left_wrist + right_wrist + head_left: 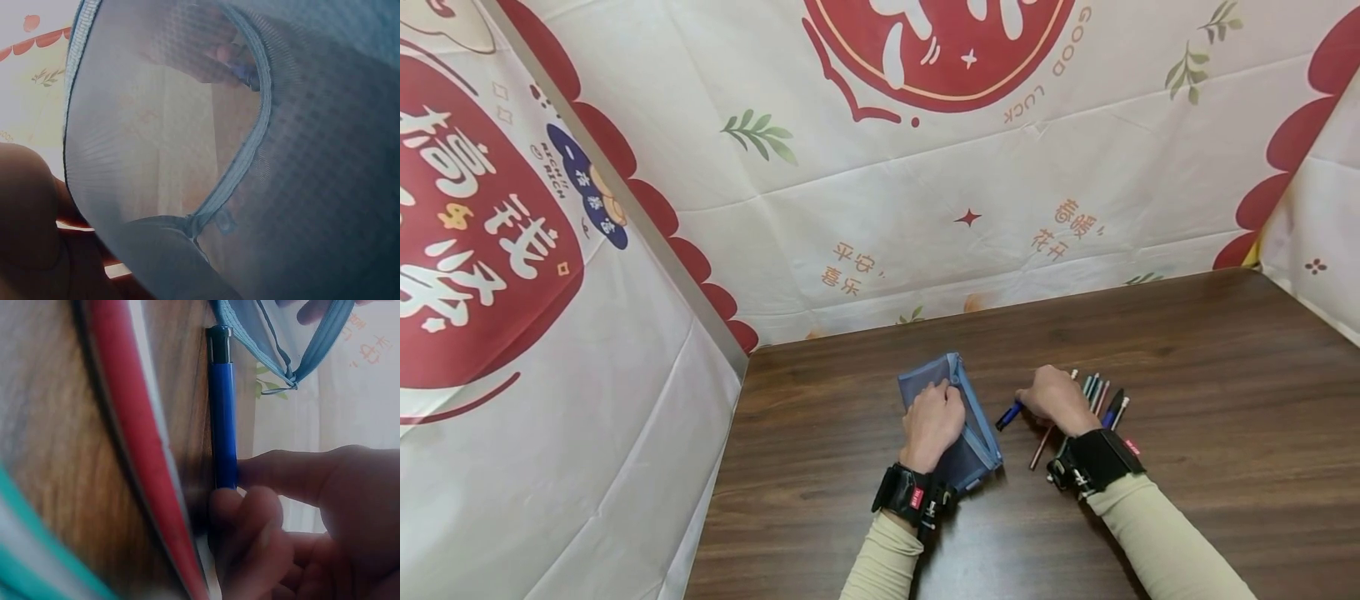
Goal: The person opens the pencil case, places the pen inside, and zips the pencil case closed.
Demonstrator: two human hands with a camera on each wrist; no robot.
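Observation:
My left hand [934,423] grips a blue mesh zip pouch [964,460] on the table. In the left wrist view, fingers [28,212] hold its side, and the zipped mouth [265,106] gapes apart. To the right of the pouch, my right hand [1060,398] pinches a blue pen [1010,415] between thumb and fingers. The pen's dark end points toward the pouch. Several pencils and pens [1103,393] lie partly under the right hand and wrist. Close beside the blue pen, the right wrist view has a red pencil [128,394] and a blurred teal one [37,531].
The brown wooden table [820,433] extends on both sides of the hands. A printed white cloth [880,208] hangs behind it, and another printed cloth panel [625,400] stands at the left edge. Black camera straps [1093,458] wrap both wrists.

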